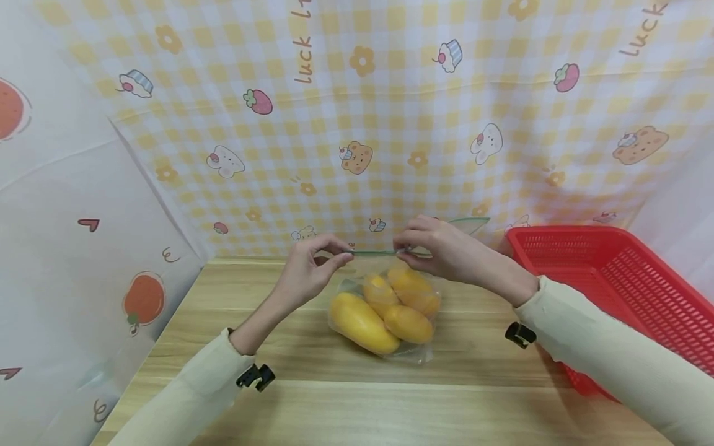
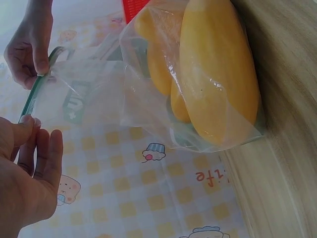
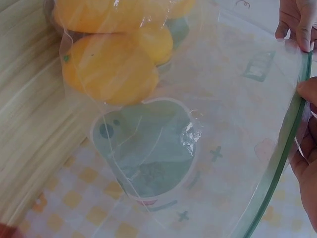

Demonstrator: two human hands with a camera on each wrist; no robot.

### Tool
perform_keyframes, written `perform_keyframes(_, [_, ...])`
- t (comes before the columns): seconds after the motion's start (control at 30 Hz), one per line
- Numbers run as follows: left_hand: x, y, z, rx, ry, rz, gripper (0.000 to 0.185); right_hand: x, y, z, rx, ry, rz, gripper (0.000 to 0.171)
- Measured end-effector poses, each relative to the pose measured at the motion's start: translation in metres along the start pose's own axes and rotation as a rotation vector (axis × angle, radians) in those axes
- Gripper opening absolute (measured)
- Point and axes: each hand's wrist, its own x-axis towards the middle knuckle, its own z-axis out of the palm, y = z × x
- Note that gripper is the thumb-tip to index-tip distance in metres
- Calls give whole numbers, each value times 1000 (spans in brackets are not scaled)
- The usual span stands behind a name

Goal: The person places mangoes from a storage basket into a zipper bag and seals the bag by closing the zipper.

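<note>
A clear zip bag [image 1: 415, 353] lies on the wooden table [image 1: 279, 384] and holds several yellow mangoes [image 1: 362, 322]. Both hands lift its mouth by the green zip strip [image 1: 374, 253]. My left hand [image 1: 344, 255] pinches the strip's left end, and my right hand [image 1: 403, 251] pinches it a little to the right. In the left wrist view my left hand [image 2: 26, 125] holds the lower end of the strip [image 2: 32, 94], with the mangoes [image 2: 218, 74] beyond. In the right wrist view my right hand [image 3: 304, 96] grips the strip [image 3: 282, 148] above the mangoes [image 3: 109, 69].
A red mesh basket [image 1: 613, 279] stands at the table's right side, close behind my right forearm. A yellow checked cloth [image 1: 390, 124] with cartoon prints hangs behind the table, and a white printed sheet [image 1: 67, 248] hangs on the left.
</note>
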Motion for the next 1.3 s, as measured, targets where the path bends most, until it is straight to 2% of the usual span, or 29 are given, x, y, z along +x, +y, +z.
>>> perform_keyframes(0.43, [8, 10, 0, -62, 80, 69, 7, 5, -1, -9, -2, 79, -6, 22])
perform_keyframes(0.73, [20, 24, -2, -118, 138, 102, 5, 17, -2, -24, -2, 184, -47, 24])
perform_keyframes(1.0, [26, 37, -4, -153, 158, 135, 5, 21, -6, -37, 17, 174, -42, 24])
perform_keyframes(1.3, [27, 43, -7, -146, 169, 143, 4, 15, 1, -39, 113, 169, -28, 31])
